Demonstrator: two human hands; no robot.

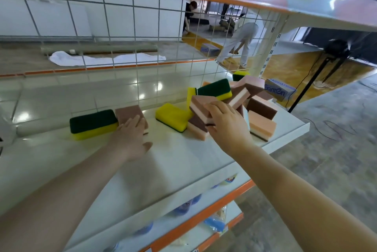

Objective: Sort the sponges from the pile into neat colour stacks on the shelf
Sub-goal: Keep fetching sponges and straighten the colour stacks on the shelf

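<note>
Right hand [224,121] fingers clamp a brown sponge [201,106]; left hand [130,137] fingers lie flat, together on another [127,114].

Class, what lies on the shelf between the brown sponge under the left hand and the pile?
Head view: one yellow sponge, green side down, then the pile.

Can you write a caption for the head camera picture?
Left hand rests on a brown sponge; right hand grabs another.

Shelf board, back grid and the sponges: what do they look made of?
Shelf board: likely painted metal, glossy, mirroring lights. Back grid: thin white wire, probably coated steel. Green-yellow sponge: matte foam with a darker scouring layer. Brown sponge: layered foam, matte.
</note>
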